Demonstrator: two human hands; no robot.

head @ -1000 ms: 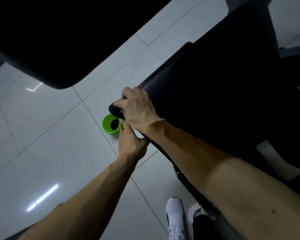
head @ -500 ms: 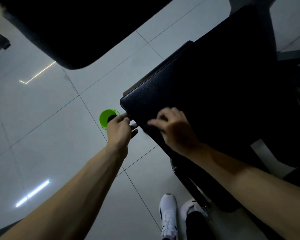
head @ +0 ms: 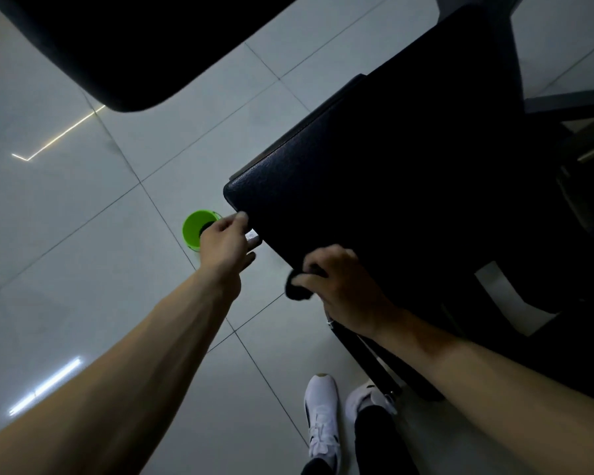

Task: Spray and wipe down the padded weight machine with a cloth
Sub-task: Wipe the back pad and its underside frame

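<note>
The right hand [head: 343, 286] grips the cloth [head: 297, 292] at the near edge of the pad [head: 391, 183] and should wipe flat along it toward the corner by the left hand [head: 225, 241], whose grip I cannot tell.

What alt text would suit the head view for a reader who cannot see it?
A right hand grips a bunched dark cloth against the near edge of a black textured machine pad, while the left hand holds the pad's corner. A bright green plastic bucket stands on the pale tiled floor beyond the left hand; white trainers show below.
</note>
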